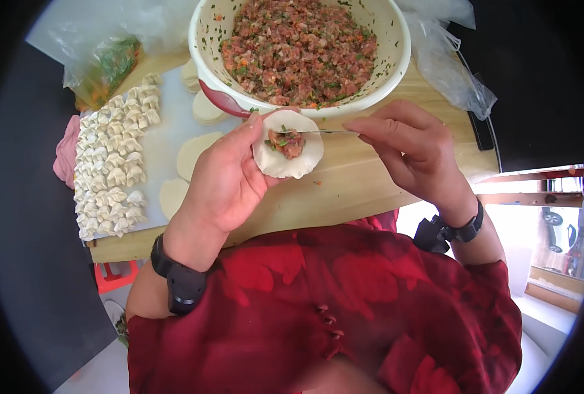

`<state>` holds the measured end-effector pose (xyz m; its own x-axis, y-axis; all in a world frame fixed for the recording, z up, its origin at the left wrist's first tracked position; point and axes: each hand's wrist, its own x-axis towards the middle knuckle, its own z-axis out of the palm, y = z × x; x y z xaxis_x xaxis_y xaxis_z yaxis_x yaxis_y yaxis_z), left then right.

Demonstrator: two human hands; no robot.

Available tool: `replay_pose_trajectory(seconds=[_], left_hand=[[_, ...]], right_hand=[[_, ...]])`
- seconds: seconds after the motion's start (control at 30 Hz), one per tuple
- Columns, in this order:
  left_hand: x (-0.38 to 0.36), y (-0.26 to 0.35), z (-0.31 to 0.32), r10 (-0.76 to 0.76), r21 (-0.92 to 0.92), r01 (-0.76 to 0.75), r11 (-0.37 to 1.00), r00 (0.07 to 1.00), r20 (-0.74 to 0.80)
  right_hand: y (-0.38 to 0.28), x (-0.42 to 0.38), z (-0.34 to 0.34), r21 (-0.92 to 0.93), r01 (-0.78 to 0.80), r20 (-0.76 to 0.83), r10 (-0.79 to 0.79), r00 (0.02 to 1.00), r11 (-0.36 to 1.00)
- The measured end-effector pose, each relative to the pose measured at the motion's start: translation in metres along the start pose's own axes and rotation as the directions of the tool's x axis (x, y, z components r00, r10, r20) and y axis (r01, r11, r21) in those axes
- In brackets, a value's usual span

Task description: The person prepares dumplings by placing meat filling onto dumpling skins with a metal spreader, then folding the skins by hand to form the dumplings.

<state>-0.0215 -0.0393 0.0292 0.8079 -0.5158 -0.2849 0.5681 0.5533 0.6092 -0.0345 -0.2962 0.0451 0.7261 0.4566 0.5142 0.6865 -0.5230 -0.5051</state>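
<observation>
A round dough wrapper lies on the fingers of my left hand, whose thumb rests at its left edge. A small heap of meat filling sits on the wrapper. My right hand pinches a thin metal utensil, and the utensil's far end touches the filling. Just beyond both hands stands a white bowl of minced meat mixed with green and orange bits. Its red handle or scoop is at the near left rim; which of the two I cannot tell.
Several rows of folded dumplings cover the left of a pale board. Flat wrappers lie beside them. Plastic bags are at the back right, greens in a bag at the back left. A pink cloth hangs at the table's left.
</observation>
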Motion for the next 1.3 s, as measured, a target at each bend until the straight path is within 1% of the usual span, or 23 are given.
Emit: replay_pose_trajectory(seconds=[0.07,0.13,0.17,0.23,0.37,0.43,0.47,0.53,0.6,0.63,0.67,0.73,0.8,0.87,0.9,0.97,1.0,1.07,1.1,1.17,1.2,1.27,1.3], left_hand=[[0.003,0.004,0.002,0.016,-0.015,-0.016,1.000,1.000,-0.015],[0.005,0.007,0.002,0.043,-0.025,-0.043,0.999,0.999,-0.031],[0.006,0.009,0.005,0.048,-0.022,-0.049,0.999,0.999,-0.023],[0.008,0.012,0.014,0.054,0.037,-0.051,0.998,0.996,-0.075],[0.012,0.022,0.011,0.095,0.030,-0.093,0.995,0.993,-0.068],[0.015,0.028,-0.001,0.082,-0.096,-0.077,0.992,0.995,0.057],[0.015,0.029,-0.001,0.087,-0.095,-0.081,0.992,0.995,0.057],[0.018,0.030,0.003,0.132,-0.046,-0.132,0.990,0.991,-0.016],[0.021,0.030,0.005,0.130,-0.019,-0.130,0.991,0.991,-0.022],[0.022,0.030,0.006,0.127,0.009,-0.126,0.992,0.992,-0.030],[0.023,0.030,0.006,0.122,0.010,-0.122,0.993,0.992,-0.029],[0.023,0.030,0.004,0.099,0.007,-0.099,0.995,0.995,0.014],[0.024,0.029,0.004,0.104,0.015,-0.104,0.994,0.995,0.007],[0.024,0.029,0.003,0.114,0.020,-0.114,0.993,0.994,-0.002],[0.025,0.029,0.002,0.124,0.020,-0.124,0.992,0.992,0.005],[0.025,0.028,0.003,0.134,0.019,-0.134,0.991,0.991,0.013],[0.025,0.027,0.008,0.147,0.042,-0.146,0.988,0.989,-0.015],[0.026,0.026,0.011,0.152,0.066,-0.150,0.987,0.988,-0.039],[0.027,0.025,0.011,0.148,0.075,-0.145,0.987,0.988,-0.037],[0.028,0.025,0.010,0.145,0.084,-0.142,0.986,0.989,-0.037],[0.029,0.025,0.008,0.132,0.060,-0.130,0.990,0.991,-0.030],[0.029,0.027,0.005,0.121,0.038,-0.120,0.992,0.992,-0.025],[0.029,0.028,0.003,0.121,0.041,-0.120,0.992,0.992,-0.024]], right_hand=[[0.000,0.005,-0.001,-0.031,0.045,-0.020,-0.046,0.999,0.999],[0.000,0.009,-0.004,-0.128,0.117,-0.109,-0.131,0.985,0.985],[0.000,0.010,-0.003,-0.135,0.122,-0.112,-0.137,0.984,0.983],[0.003,0.008,0.002,-0.270,0.166,-0.106,-0.200,0.974,0.948],[0.011,0.005,0.005,-0.386,0.190,-0.092,-0.243,0.966,0.903],[0.012,0.004,-0.006,-0.405,0.188,-0.083,-0.241,0.967,0.895],[0.013,0.004,-0.011,-0.424,0.178,-0.075,-0.231,0.970,0.888],[0.014,0.008,-0.014,-0.389,0.178,-0.100,-0.233,0.967,0.904],[0.003,0.013,-0.014,-0.111,0.097,-0.127,-0.110,0.986,0.989],[-0.004,0.015,-0.013,-0.006,0.032,-0.081,-0.032,0.996,0.999],[-0.004,0.017,-0.009,-0.007,0.027,-0.083,-0.027,0.996,1.000],[-0.001,0.019,-0.002,0.047,-0.090,-0.046,0.092,0.995,0.995],[0.003,0.017,0.001,0.052,-0.081,-0.054,0.084,0.995,0.995],[0.009,0.017,0.001,0.133,-0.163,-0.012,0.166,0.986,0.978],[0.011,0.016,0.002,0.134,-0.162,-0.011,0.165,0.986,0.978],[0.013,0.014,0.004,0.294,-0.151,-0.063,0.177,0.982,0.944],[0.012,0.015,0.004,0.294,-0.153,-0.063,0.179,0.982,0.944],[0.010,0.016,0.002,0.163,-0.183,-0.050,0.194,0.980,0.969],[0.009,0.016,0.000,0.161,-0.187,-0.053,0.197,0.979,0.969],[0.006,0.016,-0.002,0.141,-0.293,0.035,0.291,0.956,0.946],[0.006,0.015,-0.001,0.142,-0.292,0.036,0.290,0.956,0.946],[0.006,0.013,0.002,0.481,-0.321,-0.005,0.369,0.929,0.815],[0.005,0.014,0.002,0.482,-0.321,-0.004,0.368,0.930,0.815]])
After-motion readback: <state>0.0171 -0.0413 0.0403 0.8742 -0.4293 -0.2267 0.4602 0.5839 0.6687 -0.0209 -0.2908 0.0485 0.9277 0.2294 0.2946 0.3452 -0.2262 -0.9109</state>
